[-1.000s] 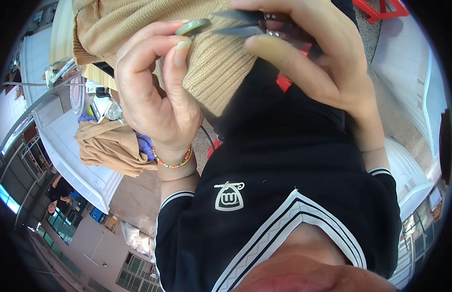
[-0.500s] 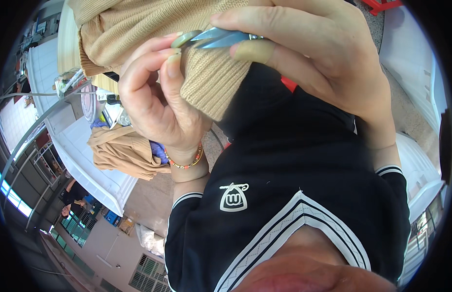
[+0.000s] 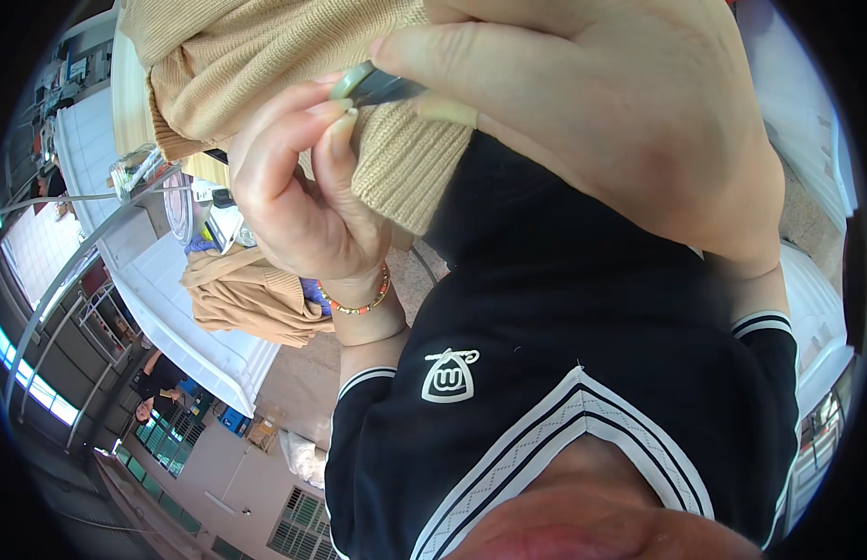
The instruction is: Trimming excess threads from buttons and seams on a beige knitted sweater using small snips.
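Note:
My left hand (image 3: 303, 201) pinches a pale greenish round button (image 3: 351, 81) between thumb and fingers at the edge of a tan knitted garment (image 3: 256, 42). The garment's ribbed band (image 3: 405, 154) hangs below the button. My right hand (image 3: 620, 112) is closed around small thread snips (image 3: 388, 91), whose handles its fingers hide. Dark, blurred blade tips reach right up to the button. A yellowish wrap (image 3: 447, 109) covers one right-hand finger. Any thread between blades and button is too small to make out.
To the left, a white plastic table or tray (image 3: 204, 345) stands beside another folded tan knit (image 3: 251, 294). Small clutter (image 3: 218, 219) lies above that knit. A curved metal bar (image 3: 69, 247) crosses the far left. Another person (image 3: 158, 383) is in the background.
My right hand has moved left and closer, bringing the snips against the button. The blades, spread apart before, now look nearly together. My left hand keeps its pinch on the button.

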A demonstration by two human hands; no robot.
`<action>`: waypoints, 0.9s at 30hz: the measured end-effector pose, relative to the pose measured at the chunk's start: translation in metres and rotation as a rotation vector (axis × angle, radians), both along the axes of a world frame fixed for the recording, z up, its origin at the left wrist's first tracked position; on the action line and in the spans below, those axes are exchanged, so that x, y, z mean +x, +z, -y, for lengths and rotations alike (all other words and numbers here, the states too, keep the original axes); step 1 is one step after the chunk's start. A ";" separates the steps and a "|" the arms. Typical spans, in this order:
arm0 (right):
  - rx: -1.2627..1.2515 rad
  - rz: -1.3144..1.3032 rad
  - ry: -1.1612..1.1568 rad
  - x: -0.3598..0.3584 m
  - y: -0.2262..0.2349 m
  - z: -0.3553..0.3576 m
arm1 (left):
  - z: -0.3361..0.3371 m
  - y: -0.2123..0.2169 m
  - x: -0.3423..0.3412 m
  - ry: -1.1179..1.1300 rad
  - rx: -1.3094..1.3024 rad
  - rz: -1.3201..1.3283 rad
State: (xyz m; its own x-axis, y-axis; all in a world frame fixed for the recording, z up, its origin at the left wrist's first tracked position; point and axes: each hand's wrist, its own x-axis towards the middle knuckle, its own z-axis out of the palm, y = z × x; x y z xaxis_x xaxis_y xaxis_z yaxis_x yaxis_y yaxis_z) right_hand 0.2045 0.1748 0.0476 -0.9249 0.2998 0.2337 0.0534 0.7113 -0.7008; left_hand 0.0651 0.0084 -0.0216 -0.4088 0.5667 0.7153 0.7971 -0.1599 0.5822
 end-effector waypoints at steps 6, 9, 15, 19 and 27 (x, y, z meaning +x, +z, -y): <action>-0.062 -0.020 0.001 0.002 0.000 -0.004 | 0.002 0.005 -0.004 -0.019 -0.084 -0.089; -0.086 -0.022 0.005 0.002 0.000 -0.006 | -0.005 0.002 0.005 -0.029 -0.015 0.037; 0.078 -0.359 0.159 -0.006 -0.036 -0.017 | 0.029 0.027 0.002 0.169 -0.161 0.420; -0.242 -0.335 0.118 -0.007 -0.049 -0.039 | 0.023 0.035 0.011 0.135 -0.490 0.405; -0.097 -0.142 0.064 -0.011 -0.051 -0.039 | 0.040 0.037 0.004 0.062 -0.317 0.175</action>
